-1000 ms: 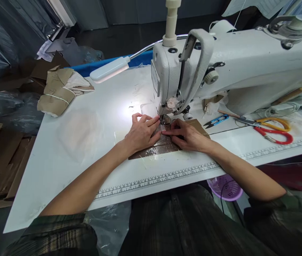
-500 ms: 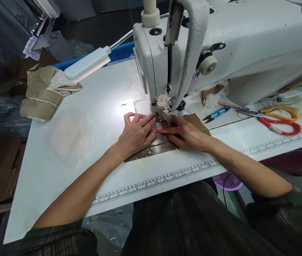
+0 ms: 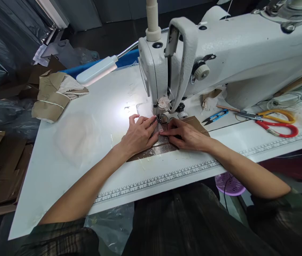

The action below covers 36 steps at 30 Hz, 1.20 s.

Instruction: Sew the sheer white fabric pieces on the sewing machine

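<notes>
mid-seam: left hand (image 3: 137, 135) and right hand (image 3: 187, 134) lie flat, fingers spread, pinning the brown fabric piece (image 3: 155, 151) on the desk (image 3: 87, 135) under the sewing machine (image 3: 220, 60) needle; feeding on probably calls for steady, even guiding

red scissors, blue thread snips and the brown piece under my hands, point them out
red scissors (image 3: 279, 128), head view, on the red handle loop
blue thread snips (image 3: 218, 116), head view, on the blue handle
brown piece (image 3: 151, 152), head view, on its near edge
</notes>
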Each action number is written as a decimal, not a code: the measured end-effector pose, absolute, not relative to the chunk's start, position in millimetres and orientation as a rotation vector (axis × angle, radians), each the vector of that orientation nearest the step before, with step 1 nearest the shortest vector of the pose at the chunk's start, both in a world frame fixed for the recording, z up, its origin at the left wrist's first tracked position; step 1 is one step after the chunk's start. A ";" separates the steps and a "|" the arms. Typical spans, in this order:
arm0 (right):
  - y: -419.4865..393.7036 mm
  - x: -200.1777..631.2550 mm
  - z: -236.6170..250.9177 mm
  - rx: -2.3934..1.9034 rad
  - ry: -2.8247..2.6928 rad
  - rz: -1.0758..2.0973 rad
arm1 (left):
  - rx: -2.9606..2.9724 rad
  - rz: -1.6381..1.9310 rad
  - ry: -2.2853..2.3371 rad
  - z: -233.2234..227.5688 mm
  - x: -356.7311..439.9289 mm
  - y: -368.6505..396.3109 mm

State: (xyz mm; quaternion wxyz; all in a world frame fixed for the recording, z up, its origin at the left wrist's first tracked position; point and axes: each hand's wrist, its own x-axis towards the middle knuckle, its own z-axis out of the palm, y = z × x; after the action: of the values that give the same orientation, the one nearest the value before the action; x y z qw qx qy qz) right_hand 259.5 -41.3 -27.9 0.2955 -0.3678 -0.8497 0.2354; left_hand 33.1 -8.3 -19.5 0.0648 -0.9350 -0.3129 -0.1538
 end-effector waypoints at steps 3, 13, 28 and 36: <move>-41.1 259.7 -28.7 -0.991 -2.270 0.626 | -2.817 -0.456 -0.956 -21.2 33.5 -9.5; -41.8 259.8 -26.3 -0.985 -2.287 0.619 | -2.859 -0.469 -0.998 -18.6 33.3 -10.6; -41.5 259.2 -28.1 -0.996 -2.288 0.587 | -2.887 -0.502 -1.034 -22.6 32.5 -7.8; -42.8 258.3 -29.9 -1.033 -2.267 0.596 | -2.846 -0.494 -0.993 -22.1 31.9 -8.1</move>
State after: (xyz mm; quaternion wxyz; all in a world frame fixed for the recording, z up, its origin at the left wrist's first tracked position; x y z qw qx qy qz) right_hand 258.3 -42.8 -29.9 0.2862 -0.3864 -0.8480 0.2230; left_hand 31.9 -8.1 -22.1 0.0436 -0.9308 -0.3249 -0.1617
